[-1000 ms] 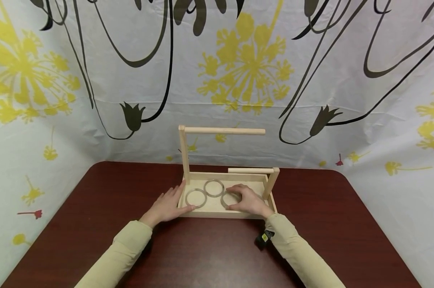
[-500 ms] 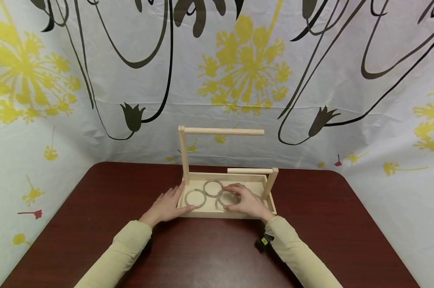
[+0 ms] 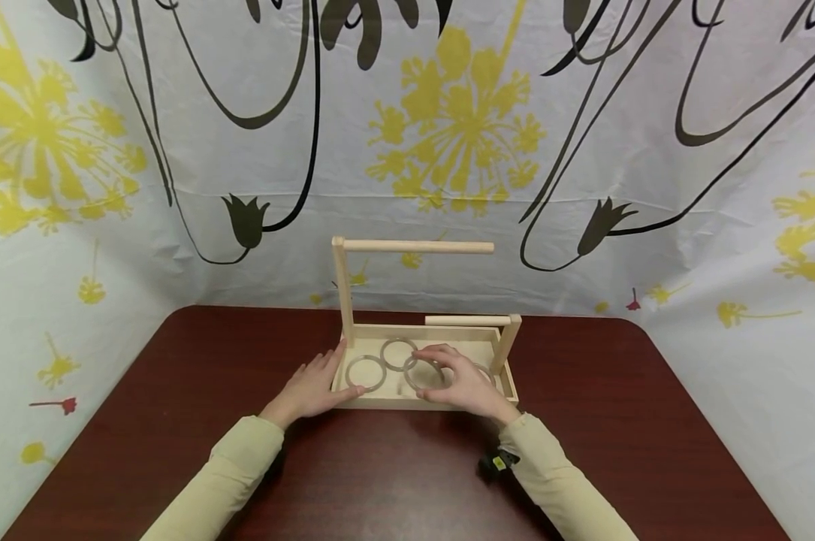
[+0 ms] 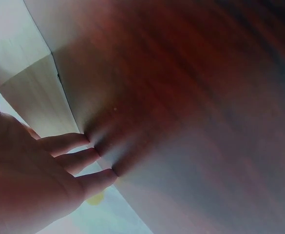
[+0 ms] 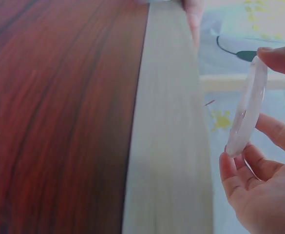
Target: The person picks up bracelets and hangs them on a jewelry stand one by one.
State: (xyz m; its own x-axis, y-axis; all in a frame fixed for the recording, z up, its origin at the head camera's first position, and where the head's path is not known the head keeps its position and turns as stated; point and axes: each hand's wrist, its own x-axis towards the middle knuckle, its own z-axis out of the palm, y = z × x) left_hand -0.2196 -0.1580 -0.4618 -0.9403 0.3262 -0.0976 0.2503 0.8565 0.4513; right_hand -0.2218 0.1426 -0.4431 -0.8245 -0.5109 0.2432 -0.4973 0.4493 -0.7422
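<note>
My right hand (image 3: 466, 382) pinches a pale translucent bangle (image 5: 249, 109) between thumb and fingertips, held above the floor of a shallow wooden tray (image 3: 393, 404). In the right wrist view the bangle stands nearly edge-on, tilted. Inside the tray lie a left bangle (image 3: 384, 373) and a back bangle (image 3: 399, 340); another bangle (image 3: 486, 368) on the right is partly hidden by my right hand. My left hand (image 3: 310, 388) rests on the tray's left end, thumb at the front rim and fingers extended along the side; the left wrist view shows those straight fingers (image 4: 76, 161).
A tall wooden post (image 3: 344, 293) at the tray's left carries a long horizontal bar (image 3: 417, 246). At the right, a shorter post (image 3: 507, 346) bears a lower bar (image 3: 466, 321). The dark red table (image 3: 407, 473) meets a patterned cloth (image 3: 299, 150) behind.
My right hand has lifted its bangle off the tray floor and shifted slightly left. The bangle at the right has come partly into sight. My left hand stays put on the tray.
</note>
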